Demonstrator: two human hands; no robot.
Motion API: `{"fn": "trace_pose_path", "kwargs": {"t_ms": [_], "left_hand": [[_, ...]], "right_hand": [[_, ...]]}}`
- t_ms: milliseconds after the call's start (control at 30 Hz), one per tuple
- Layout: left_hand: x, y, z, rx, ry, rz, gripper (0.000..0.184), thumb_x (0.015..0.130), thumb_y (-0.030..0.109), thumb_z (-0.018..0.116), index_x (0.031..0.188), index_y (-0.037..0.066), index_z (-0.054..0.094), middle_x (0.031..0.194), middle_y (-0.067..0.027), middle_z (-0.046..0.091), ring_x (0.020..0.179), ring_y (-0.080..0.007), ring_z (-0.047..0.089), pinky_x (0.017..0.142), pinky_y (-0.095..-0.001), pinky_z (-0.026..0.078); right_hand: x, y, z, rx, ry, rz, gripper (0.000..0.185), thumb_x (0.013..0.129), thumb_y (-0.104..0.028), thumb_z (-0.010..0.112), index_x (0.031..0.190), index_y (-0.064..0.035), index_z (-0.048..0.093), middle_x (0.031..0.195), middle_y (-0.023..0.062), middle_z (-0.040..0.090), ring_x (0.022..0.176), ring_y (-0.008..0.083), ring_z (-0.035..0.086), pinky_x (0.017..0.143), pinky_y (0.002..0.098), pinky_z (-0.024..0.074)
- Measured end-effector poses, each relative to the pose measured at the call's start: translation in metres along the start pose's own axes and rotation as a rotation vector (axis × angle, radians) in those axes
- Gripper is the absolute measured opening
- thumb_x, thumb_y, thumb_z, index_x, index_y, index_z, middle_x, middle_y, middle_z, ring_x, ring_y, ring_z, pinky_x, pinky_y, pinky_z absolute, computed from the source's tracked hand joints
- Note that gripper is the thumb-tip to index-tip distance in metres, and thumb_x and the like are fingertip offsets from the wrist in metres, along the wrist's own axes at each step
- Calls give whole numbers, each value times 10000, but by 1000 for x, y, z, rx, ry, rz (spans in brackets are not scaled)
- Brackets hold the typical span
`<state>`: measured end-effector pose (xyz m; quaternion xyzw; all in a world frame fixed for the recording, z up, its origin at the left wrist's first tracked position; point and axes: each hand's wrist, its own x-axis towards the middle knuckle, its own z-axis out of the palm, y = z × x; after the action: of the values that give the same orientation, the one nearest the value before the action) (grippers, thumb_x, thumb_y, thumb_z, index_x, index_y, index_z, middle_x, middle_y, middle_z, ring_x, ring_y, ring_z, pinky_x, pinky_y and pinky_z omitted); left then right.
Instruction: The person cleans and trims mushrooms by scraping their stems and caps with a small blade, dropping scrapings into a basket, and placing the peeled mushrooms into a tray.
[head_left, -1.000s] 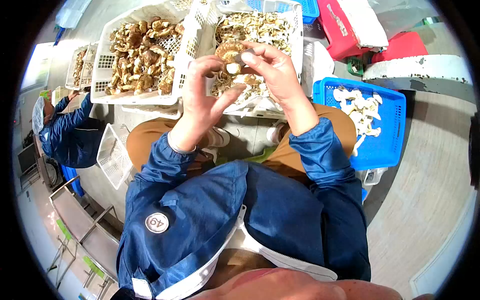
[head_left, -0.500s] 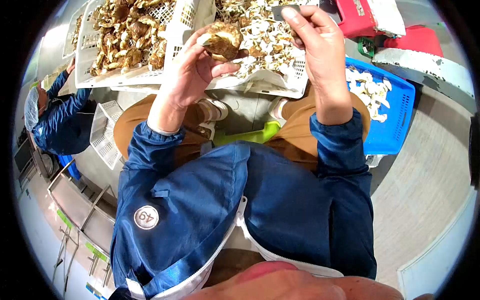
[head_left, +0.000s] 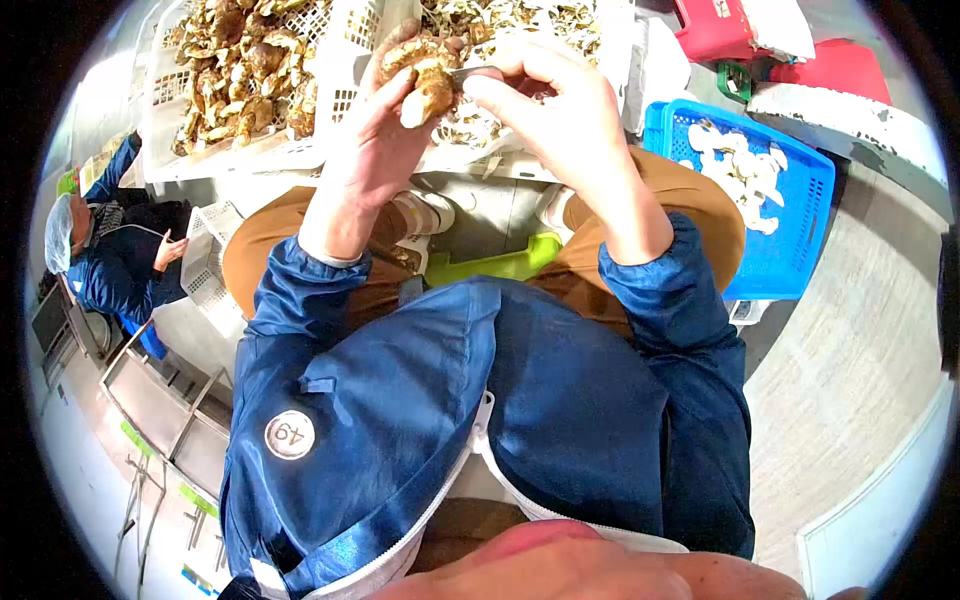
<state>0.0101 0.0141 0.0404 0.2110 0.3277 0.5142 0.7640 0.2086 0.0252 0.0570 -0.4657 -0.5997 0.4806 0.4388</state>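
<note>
A brown mushroom [head_left: 430, 95] with a pale, thick stem is gripped by my left hand [head_left: 365, 150], its stem end pointing toward me. My right hand [head_left: 560, 105] pinches a small dark blade [head_left: 474, 72], whose edge meets the mushroom from the right; how deep it sits cannot be seen. Both hands are above the near side of a white crate [head_left: 510, 162] holding pale cut pieces and trimmings. Left of it, another white crate [head_left: 160, 165] holds a heap of whole brown mushrooms [head_left: 250, 80].
On the right is a blue basket [head_left: 790, 255] with white mushroom pieces [head_left: 740, 170]. Red containers [head_left: 715, 30] stand behind it. A lime-green plastic object [head_left: 495, 262] lies between my knees. At far left, a co-worker [head_left: 115, 250] in a hairnet sits beside a white basket [head_left: 205, 260].
My right hand has moved left and down, bringing the blade to the mushroom. My left hand has turned the mushroom so its stem faces me. The co-worker's arm has come down toward the white basket.
</note>
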Motion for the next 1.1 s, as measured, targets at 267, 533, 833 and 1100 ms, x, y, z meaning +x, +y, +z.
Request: {"fn": "trace_pose_path", "kwargs": {"t_ms": [267, 533, 833, 1100], "left_hand": [[2, -5, 11, 148, -29, 45, 528, 934, 109, 598, 1417, 24, 402, 1339, -119, 547, 1198, -170, 531, 989, -278, 435], [-1, -9, 1, 238, 9, 16, 505, 921, 79, 615, 1397, 45, 449, 1281, -71, 569, 982, -79, 536, 779, -198, 432], [-4, -13, 1, 161, 76, 15, 486, 928, 88, 614, 1385, 82, 449, 1259, -51, 569, 1010, -95, 539, 812, -220, 435], [-4, -11, 0, 117, 54, -24, 458, 935, 98, 604, 1369, 78, 459, 1292, -59, 561, 1159, -160, 533, 949, -319, 447]], "right_hand": [[-2, 6, 2, -71, 68, -167, 153, 801, -136, 733, 843, -1, 674, 911, 96, 646, 787, 205, 657, 705, 298, 543], [-1, 16, 4, -141, 69, -252, 110, 806, -108, 698, 825, -6, 662, 914, 108, 675, 829, 259, 673, 722, 333, 533], [-5, 11, 9, -222, 135, -292, 122, 820, -122, 674, 904, -34, 668, 866, 113, 685, 801, 282, 675, 702, 344, 540], [-5, 14, 8, -235, 143, -246, 138, 823, -130, 684, 932, -46, 691, 851, 89, 687, 729, 234, 665, 678, 325, 531]]}}
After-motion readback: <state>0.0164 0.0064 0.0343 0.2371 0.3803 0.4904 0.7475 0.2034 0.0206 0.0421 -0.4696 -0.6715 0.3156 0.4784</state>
